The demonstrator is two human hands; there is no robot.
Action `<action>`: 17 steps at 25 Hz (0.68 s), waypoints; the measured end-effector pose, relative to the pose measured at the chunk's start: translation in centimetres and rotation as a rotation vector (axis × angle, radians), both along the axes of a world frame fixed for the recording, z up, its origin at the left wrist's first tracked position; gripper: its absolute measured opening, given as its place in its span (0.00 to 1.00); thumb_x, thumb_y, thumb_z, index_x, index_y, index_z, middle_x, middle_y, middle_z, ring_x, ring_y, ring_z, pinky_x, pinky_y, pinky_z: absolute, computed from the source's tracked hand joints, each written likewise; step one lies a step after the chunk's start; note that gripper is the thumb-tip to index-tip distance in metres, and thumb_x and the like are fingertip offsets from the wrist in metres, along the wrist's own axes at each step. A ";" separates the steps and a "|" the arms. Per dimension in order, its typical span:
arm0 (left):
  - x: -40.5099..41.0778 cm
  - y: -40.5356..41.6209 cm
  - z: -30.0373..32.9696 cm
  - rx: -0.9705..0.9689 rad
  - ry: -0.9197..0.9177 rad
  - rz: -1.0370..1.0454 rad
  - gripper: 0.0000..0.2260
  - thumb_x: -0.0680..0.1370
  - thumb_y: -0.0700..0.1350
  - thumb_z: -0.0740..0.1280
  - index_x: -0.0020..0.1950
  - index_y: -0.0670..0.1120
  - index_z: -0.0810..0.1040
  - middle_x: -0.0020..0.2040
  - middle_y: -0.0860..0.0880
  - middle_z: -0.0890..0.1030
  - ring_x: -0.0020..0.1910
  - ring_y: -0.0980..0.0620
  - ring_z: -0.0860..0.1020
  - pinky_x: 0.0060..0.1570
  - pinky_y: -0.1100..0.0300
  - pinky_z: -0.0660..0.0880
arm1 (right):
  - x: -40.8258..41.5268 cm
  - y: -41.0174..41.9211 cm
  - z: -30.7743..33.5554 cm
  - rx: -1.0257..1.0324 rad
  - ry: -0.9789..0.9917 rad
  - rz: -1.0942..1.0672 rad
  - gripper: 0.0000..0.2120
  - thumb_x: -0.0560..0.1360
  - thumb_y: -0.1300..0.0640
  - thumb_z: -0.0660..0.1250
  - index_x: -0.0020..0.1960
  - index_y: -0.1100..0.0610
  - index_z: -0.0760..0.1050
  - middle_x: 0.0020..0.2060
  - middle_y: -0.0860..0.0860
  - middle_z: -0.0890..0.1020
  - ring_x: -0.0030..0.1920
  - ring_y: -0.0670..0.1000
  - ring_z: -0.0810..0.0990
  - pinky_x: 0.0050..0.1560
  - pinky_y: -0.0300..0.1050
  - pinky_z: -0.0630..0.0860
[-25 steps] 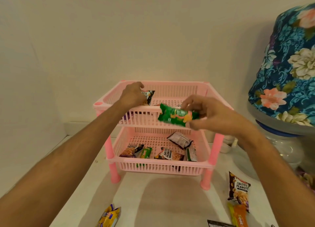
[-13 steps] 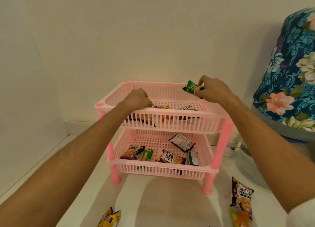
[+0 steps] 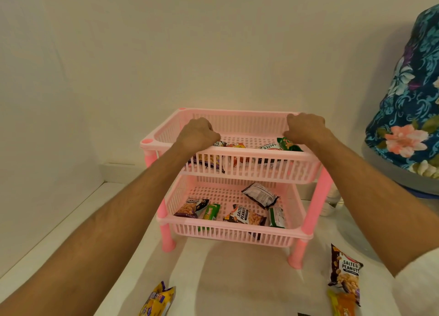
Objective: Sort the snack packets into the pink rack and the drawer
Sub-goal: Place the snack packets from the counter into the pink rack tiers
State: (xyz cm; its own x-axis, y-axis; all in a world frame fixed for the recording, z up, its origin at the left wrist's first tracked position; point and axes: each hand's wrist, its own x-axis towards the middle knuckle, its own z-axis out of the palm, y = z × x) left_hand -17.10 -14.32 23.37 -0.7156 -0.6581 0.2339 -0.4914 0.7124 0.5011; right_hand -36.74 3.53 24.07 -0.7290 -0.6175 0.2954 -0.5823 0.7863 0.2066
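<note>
The pink rack (image 3: 240, 154) has two tiers, and both hold several snack packets. My left hand (image 3: 197, 133) hangs curled over the top tier's front left. A black packet (image 3: 218, 143) peeks out beside its fingers; whether they grip it is hidden. My right hand (image 3: 305, 128) is curled over the tier's right side. Its fingertips are on the upper edge of a green packet (image 3: 288, 144), which lies inside the tier against the front wall. Loose packets lie on the white surface: a salted-peanuts packet (image 3: 345, 271), an orange packet (image 3: 342, 304) and a yellow packet (image 3: 158, 300). No drawer is in view.
A large object under a blue floral cover (image 3: 413, 116) stands close to the rack's right. A cream wall (image 3: 213, 42) is behind the rack and another closes the left side. White floor (image 3: 237, 275) spreads in front of the rack.
My right hand carried the green packet from in front of the rack up over the back rim and down into the top tier's right side. My left hand lowered its packet into the tier.
</note>
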 end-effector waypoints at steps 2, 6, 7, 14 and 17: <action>0.2 0.3 -0.1 -0.069 0.032 0.046 0.11 0.74 0.48 0.67 0.48 0.42 0.83 0.46 0.45 0.84 0.41 0.47 0.80 0.43 0.56 0.76 | 0.7 0.5 1.1 -0.134 0.043 0.029 0.17 0.78 0.53 0.59 0.63 0.60 0.68 0.50 0.59 0.79 0.49 0.61 0.79 0.40 0.48 0.68; 0.8 0.9 -0.6 -0.204 0.190 0.070 0.12 0.75 0.48 0.64 0.52 0.44 0.82 0.51 0.46 0.83 0.48 0.46 0.80 0.47 0.55 0.76 | 4.0 2.6 2.9 -0.424 0.108 0.164 0.17 0.77 0.50 0.59 0.62 0.56 0.67 0.46 0.57 0.82 0.46 0.61 0.80 0.40 0.48 0.70; 1.1 0.9 -0.9 -0.233 0.245 0.056 0.12 0.76 0.48 0.64 0.53 0.45 0.81 0.53 0.47 0.83 0.50 0.46 0.79 0.50 0.54 0.75 | 5.2 3.4 2.9 -0.489 0.115 0.212 0.17 0.77 0.49 0.60 0.62 0.55 0.67 0.46 0.55 0.83 0.45 0.61 0.80 0.41 0.49 0.71; 6.2 3.5 -5.7 -0.537 0.632 -0.249 0.11 0.74 0.43 0.65 0.51 0.40 0.81 0.59 0.43 0.80 0.65 0.42 0.72 0.66 0.47 0.66 | 13.2 10.0 -2.7 -0.583 -0.087 0.331 0.14 0.74 0.46 0.65 0.57 0.48 0.72 0.44 0.43 0.82 0.32 0.48 0.79 0.38 0.47 0.79; 9.1 5.8 -9.9 -0.603 0.673 -0.328 0.10 0.74 0.41 0.64 0.50 0.38 0.81 0.59 0.41 0.80 0.66 0.41 0.71 0.66 0.41 0.67 | 14.4 12.2 -6.9 -0.500 -0.177 0.281 0.13 0.73 0.47 0.66 0.56 0.49 0.74 0.42 0.42 0.81 0.31 0.44 0.78 0.34 0.42 0.76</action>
State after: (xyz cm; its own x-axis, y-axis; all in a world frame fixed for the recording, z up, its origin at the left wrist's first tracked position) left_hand -8.00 -8.50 13.51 -0.4348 -0.0837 0.8966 0.0345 0.9934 0.1094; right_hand -22.37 15.75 17.17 -0.6228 -0.6110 0.4888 -0.7736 0.5745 -0.2676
